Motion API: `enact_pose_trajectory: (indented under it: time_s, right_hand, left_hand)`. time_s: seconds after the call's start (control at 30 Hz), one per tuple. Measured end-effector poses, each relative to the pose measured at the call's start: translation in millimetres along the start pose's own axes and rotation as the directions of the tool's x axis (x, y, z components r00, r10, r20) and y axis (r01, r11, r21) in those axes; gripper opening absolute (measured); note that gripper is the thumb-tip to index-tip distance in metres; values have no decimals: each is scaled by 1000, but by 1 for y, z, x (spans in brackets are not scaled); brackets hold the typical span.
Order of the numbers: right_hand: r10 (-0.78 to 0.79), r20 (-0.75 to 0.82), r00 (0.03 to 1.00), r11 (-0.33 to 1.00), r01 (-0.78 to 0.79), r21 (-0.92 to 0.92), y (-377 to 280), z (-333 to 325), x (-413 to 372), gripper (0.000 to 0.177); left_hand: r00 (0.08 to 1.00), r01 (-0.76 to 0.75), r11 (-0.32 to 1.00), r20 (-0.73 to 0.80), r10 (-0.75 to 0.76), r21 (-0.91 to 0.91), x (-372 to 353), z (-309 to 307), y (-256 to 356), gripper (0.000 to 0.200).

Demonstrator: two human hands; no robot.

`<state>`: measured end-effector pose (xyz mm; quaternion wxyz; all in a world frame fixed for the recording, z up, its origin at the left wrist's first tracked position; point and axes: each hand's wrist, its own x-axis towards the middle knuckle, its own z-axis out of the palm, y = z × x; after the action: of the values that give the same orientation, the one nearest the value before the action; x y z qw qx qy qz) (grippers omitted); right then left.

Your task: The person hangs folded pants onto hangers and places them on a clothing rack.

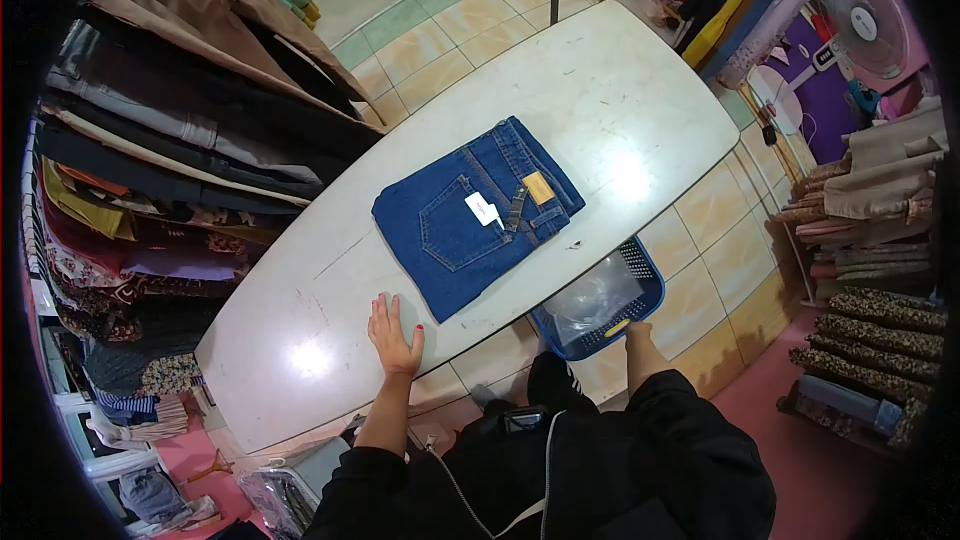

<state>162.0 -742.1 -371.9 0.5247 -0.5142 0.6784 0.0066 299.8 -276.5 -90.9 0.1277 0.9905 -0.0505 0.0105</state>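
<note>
Folded blue jeans (450,225) lie on the white table (335,240), with a white tag and a dark tag on top and a tan patch near the waistband. My left hand (395,338) rests flat on the table beside the lower edge of the jeans, its fingers apart and nothing in it. Below the table's edge, my right hand (637,331) is at the yellow handle of a blue basket (655,295); its fingers are closed around the handle. Clear plastic lies inside the basket.
Hanging trousers and clothes (180,140) line the left side. At the upper right are more hanging clothes (740,15) and a fan (862,20). Folded fabric stacks (875,355) stand at the right. A plastic-wrapped bundle (280,500) is at the lower left.
</note>
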Motion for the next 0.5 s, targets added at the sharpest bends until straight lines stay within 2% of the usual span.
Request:
enact_pose_trajectory:
  time_s: [0.03,0.07,0.1,0.13,0.23,0.27,0.33,0.43,0.5]
  right_hand:
    - [-118,58,991,963,129,-235,3,-1,2,39]
    - [-219,142,965,855,260,-449,4,-1,4,39]
    - [-295,245,924,681,383,-624,1,-2,3,39]
    - [-309,204,929,715,369,-594,-26,0,-29,35]
    - [-537,115,836,688,513,-513,-93,12,-99,28]
    - [-671,98,735,649,646,-401,-113,16,-120,27]
    - [-875,11,484,475,862,-175,-147,27,-160,24]
    - [-947,63,315,315,949,-10,-195,48,-220,27]
    - [-864,258,433,478,865,149,-212,71,-235,35]
  left_hand:
    - [1000,4,1000,0,-4,-1,-1,0,0,71]
    - [1000,9,1000,-2,-9,-4,-1,1,0,71]
    - [1000,7,1000,-1,-7,-5,-1,1,0,71]
    - [1000,6,1000,-2,-6,-5,-1,1,0,71]
    - [1000,6,1000,0,-6,2,-3,-1,-2,71]
    - [1000,7,1000,-2,-7,3,-3,-1,-2,71]
    - [1000,18,1000,7,-18,14,-4,-1,-2,71]
    - [1000,16,1000,10,-16,8,-6,-1,-4,71]
    - [1000,9,1000,8,-8,-13,-6,0,-7,71]
